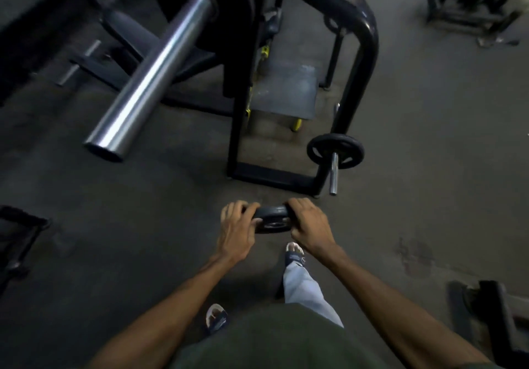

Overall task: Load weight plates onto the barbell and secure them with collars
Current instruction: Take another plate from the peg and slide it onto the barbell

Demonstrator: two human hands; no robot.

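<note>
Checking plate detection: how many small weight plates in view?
2. One small plate is gripped between the left hand and right hand. Another sits on a storage peg of the black rack. Larger plates at the barbell sleeve may be hidden in the dark.

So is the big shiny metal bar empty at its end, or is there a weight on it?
Empty at its end: the shiny steel barbell sleeve is bare there. The small black round weight plate is off it, held in both hands.

One view only, worn on the head; it looks steeply down and forward, close above both arms; floor (429,168) fills it, rack (369,62) toward twelve o'clock.
</note>
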